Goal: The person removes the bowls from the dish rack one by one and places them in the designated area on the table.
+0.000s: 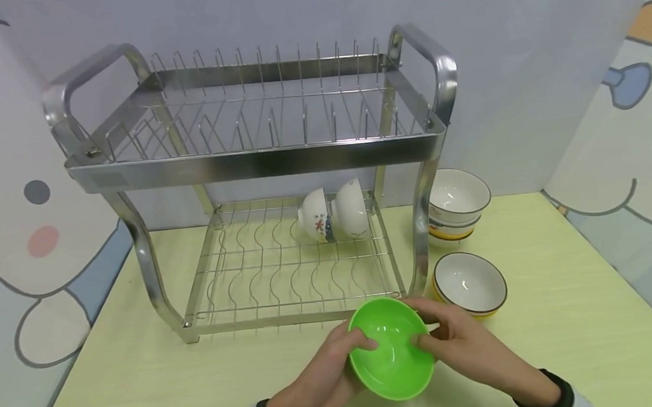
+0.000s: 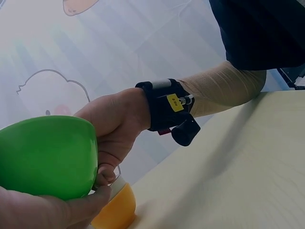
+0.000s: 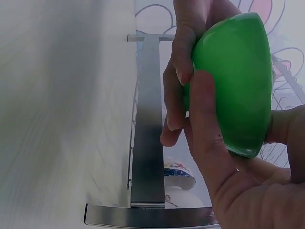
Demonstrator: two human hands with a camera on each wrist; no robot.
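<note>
A bright green bowl (image 1: 393,369) is held between both hands just in front of the rack, its hollow turned up toward the head camera. My left hand (image 1: 333,368) grips it from the left, thumb over the rim and inside, fingers beneath. From the right, my right hand (image 1: 467,343) pinches the rim, its thumb inside the bowl. The right wrist view shows fingers of both hands against the green outer wall (image 3: 238,81). Two white patterned bowls, a left one (image 1: 314,215) and a right one (image 1: 351,209), stand on edge in the rack's lower tier.
A two-tier metal dish rack (image 1: 255,164) stands on the pale yellow table (image 1: 562,338). Right of it, a stack of white bowls (image 1: 457,197) sits behind a yellow-sided bowl (image 1: 470,283). Cartoon-printed walls (image 1: 520,57) enclose the back and sides.
</note>
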